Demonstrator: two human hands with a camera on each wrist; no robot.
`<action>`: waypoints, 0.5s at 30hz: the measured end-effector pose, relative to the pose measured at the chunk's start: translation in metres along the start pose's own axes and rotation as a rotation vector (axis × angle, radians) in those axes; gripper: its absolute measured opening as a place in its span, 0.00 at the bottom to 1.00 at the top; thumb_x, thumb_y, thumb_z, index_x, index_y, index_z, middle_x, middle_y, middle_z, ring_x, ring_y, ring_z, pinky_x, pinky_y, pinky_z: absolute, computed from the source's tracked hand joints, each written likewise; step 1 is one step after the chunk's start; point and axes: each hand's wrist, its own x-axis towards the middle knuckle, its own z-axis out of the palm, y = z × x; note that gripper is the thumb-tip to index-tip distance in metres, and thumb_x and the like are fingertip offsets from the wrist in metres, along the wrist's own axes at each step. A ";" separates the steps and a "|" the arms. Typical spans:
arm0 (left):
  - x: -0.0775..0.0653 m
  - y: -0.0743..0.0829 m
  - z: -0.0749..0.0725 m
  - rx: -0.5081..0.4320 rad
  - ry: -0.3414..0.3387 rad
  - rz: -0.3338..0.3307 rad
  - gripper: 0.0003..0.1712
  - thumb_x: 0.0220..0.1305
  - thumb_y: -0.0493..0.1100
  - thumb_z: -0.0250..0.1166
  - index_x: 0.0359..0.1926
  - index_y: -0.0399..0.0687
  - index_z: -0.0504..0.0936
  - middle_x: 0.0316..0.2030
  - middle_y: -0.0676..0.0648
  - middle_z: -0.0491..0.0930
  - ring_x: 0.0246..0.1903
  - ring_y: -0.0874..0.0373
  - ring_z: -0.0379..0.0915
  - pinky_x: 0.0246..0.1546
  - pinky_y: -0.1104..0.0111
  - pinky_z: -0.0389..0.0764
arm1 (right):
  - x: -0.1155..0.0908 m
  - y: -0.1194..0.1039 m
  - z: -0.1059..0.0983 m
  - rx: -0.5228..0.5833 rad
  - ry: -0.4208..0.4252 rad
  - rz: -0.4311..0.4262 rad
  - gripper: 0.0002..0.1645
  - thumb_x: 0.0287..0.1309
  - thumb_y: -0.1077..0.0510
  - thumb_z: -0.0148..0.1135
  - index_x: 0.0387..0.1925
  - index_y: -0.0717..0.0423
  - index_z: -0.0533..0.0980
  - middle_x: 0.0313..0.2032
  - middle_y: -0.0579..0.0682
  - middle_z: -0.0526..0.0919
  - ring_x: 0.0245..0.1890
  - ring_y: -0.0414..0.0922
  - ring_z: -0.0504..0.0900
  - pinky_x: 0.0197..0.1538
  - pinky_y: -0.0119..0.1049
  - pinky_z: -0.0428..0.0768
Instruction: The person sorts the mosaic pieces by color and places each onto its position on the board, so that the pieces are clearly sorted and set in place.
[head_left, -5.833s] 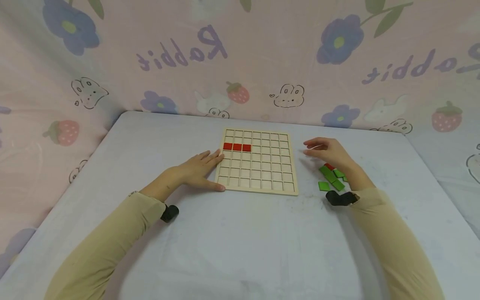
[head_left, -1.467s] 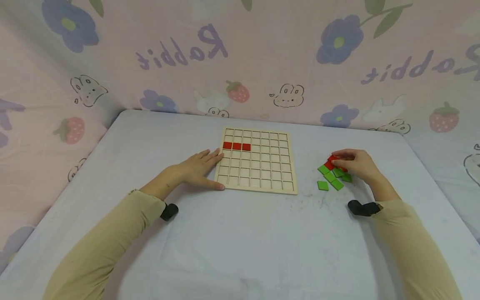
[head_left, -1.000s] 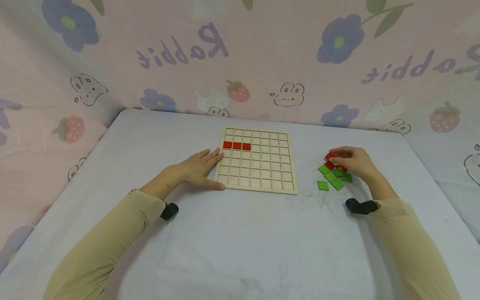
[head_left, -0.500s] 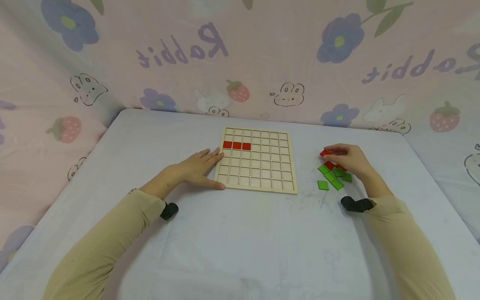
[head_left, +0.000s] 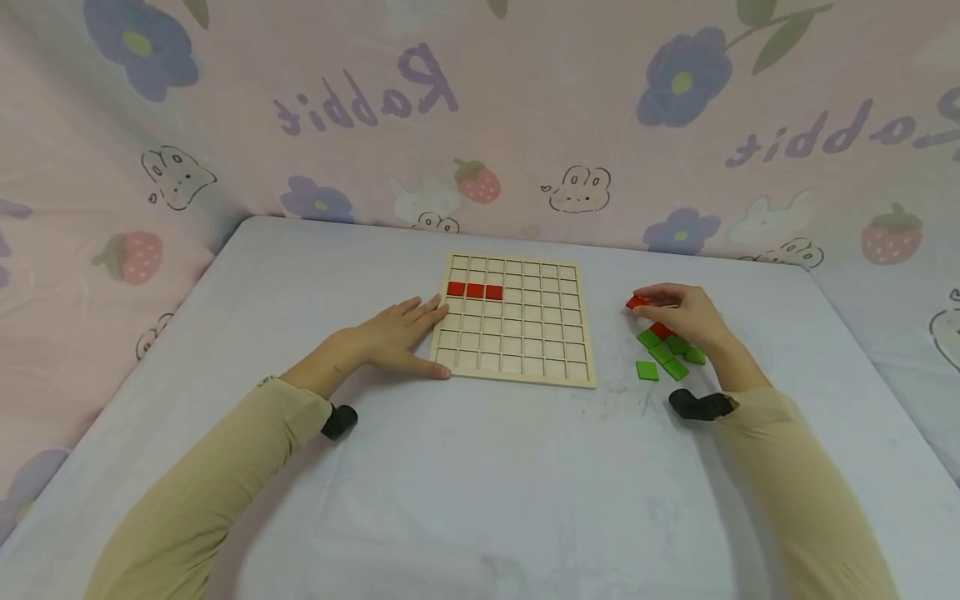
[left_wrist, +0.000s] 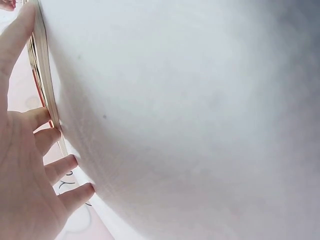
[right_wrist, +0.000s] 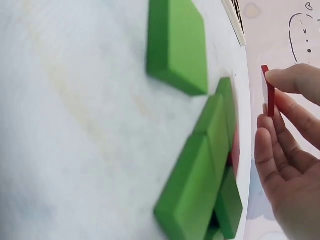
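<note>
Pinched between the thumb and fingers of my right hand (head_left: 686, 315) is a red square tile (head_left: 637, 302), seen edge-on as a thin red tile (right_wrist: 270, 100) in the right wrist view. Hand and tile are just beyond a loose pile, right of a pale wooden grid board (head_left: 517, 382). Three red tiles (head_left: 475, 291) lie side by side in the board's third row from the far edge, starting at the left. My left hand (head_left: 393, 340) is spread flat, its fingertips at the board's left edge and the thumb by the near left corner.
Several green tiles (head_left: 662, 353) and a red tile (head_left: 661, 330) are heaped under the right forearm side, partly hidden by the hand. A single green tile (head_left: 647, 370) lies apart, nearer me. A printed cloth (head_left: 495, 108) hangs behind the white table (head_left: 480, 483).
My right hand, bare of any tile at first, went to the pile, took hold of a red tile and has moved it left, off the pile toward the board. The left hand stays put.
</note>
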 end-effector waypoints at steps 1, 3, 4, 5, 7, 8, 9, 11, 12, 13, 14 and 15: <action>0.000 0.000 0.000 0.002 0.000 0.000 0.61 0.56 0.72 0.59 0.76 0.49 0.40 0.76 0.47 0.34 0.75 0.41 0.30 0.73 0.47 0.40 | 0.000 -0.001 0.001 0.001 -0.003 0.001 0.33 0.62 0.42 0.59 0.62 0.58 0.71 0.58 0.62 0.74 0.55 0.54 0.71 0.47 0.29 0.73; 0.001 -0.001 0.001 0.006 -0.001 -0.001 0.61 0.55 0.73 0.59 0.76 0.49 0.40 0.76 0.47 0.33 0.75 0.41 0.30 0.73 0.47 0.40 | 0.002 -0.003 0.003 -0.001 -0.002 -0.008 0.32 0.63 0.43 0.59 0.62 0.58 0.71 0.58 0.62 0.74 0.55 0.54 0.71 0.49 0.32 0.72; 0.001 -0.001 0.001 0.007 0.000 -0.001 0.61 0.55 0.73 0.59 0.76 0.49 0.40 0.76 0.47 0.33 0.75 0.41 0.30 0.73 0.47 0.40 | 0.002 -0.004 0.003 0.000 0.000 -0.019 0.32 0.63 0.43 0.59 0.62 0.58 0.71 0.58 0.62 0.74 0.54 0.53 0.71 0.49 0.32 0.72; 0.001 -0.001 0.001 0.008 0.000 -0.001 0.61 0.55 0.73 0.59 0.76 0.49 0.39 0.76 0.47 0.33 0.75 0.41 0.30 0.73 0.47 0.40 | 0.002 -0.005 0.004 0.001 0.002 -0.030 0.31 0.63 0.44 0.59 0.61 0.59 0.72 0.57 0.62 0.75 0.54 0.53 0.72 0.49 0.32 0.72; 0.002 -0.002 0.001 0.010 0.000 0.000 0.61 0.55 0.73 0.59 0.76 0.49 0.40 0.76 0.47 0.33 0.75 0.41 0.30 0.73 0.46 0.40 | 0.004 -0.006 0.005 -0.001 0.007 -0.056 0.30 0.63 0.46 0.59 0.60 0.60 0.72 0.56 0.62 0.76 0.52 0.52 0.72 0.47 0.29 0.73; 0.002 -0.002 0.001 0.010 -0.001 0.000 0.61 0.55 0.73 0.59 0.76 0.49 0.40 0.76 0.47 0.33 0.75 0.41 0.30 0.73 0.46 0.40 | 0.004 -0.006 0.005 0.001 0.009 -0.069 0.29 0.63 0.47 0.59 0.60 0.60 0.73 0.55 0.62 0.76 0.51 0.51 0.73 0.46 0.27 0.73; 0.002 -0.002 0.001 0.011 -0.001 0.000 0.61 0.55 0.73 0.59 0.76 0.49 0.40 0.76 0.47 0.33 0.75 0.41 0.30 0.73 0.46 0.40 | 0.004 -0.007 0.006 0.005 0.010 -0.078 0.29 0.63 0.47 0.59 0.60 0.60 0.73 0.55 0.62 0.77 0.51 0.50 0.73 0.45 0.25 0.73; 0.002 -0.002 0.001 0.012 -0.002 -0.001 0.61 0.55 0.73 0.59 0.76 0.49 0.39 0.76 0.47 0.33 0.75 0.41 0.30 0.73 0.46 0.40 | 0.005 -0.010 0.007 0.011 0.011 -0.089 0.28 0.63 0.48 0.60 0.59 0.60 0.74 0.55 0.62 0.77 0.50 0.48 0.73 0.43 0.24 0.73; 0.002 -0.002 0.001 0.012 -0.002 -0.001 0.61 0.55 0.73 0.59 0.76 0.49 0.39 0.76 0.47 0.33 0.75 0.41 0.30 0.73 0.46 0.40 | 0.005 -0.011 0.008 0.014 0.011 -0.094 0.28 0.63 0.48 0.60 0.59 0.60 0.74 0.54 0.61 0.78 0.49 0.47 0.73 0.43 0.23 0.73; 0.002 -0.002 0.001 0.013 -0.001 -0.001 0.61 0.55 0.73 0.59 0.76 0.49 0.39 0.76 0.47 0.33 0.75 0.41 0.30 0.73 0.46 0.40 | 0.006 -0.012 0.008 0.017 0.012 -0.097 0.28 0.63 0.48 0.60 0.59 0.60 0.74 0.54 0.61 0.78 0.48 0.47 0.73 0.42 0.24 0.73; 0.002 -0.002 0.001 0.013 0.000 -0.001 0.61 0.55 0.73 0.59 0.76 0.49 0.39 0.76 0.47 0.33 0.75 0.41 0.30 0.73 0.46 0.40 | 0.006 -0.013 0.009 0.023 0.015 -0.098 0.28 0.62 0.48 0.61 0.58 0.59 0.74 0.54 0.61 0.78 0.48 0.46 0.74 0.41 0.24 0.73; 0.002 -0.002 0.002 0.013 0.000 -0.001 0.61 0.55 0.74 0.59 0.76 0.50 0.39 0.76 0.47 0.33 0.75 0.41 0.30 0.73 0.46 0.40 | 0.006 -0.014 0.010 0.024 0.016 -0.102 0.28 0.62 0.48 0.61 0.58 0.60 0.74 0.54 0.61 0.78 0.48 0.46 0.74 0.41 0.24 0.73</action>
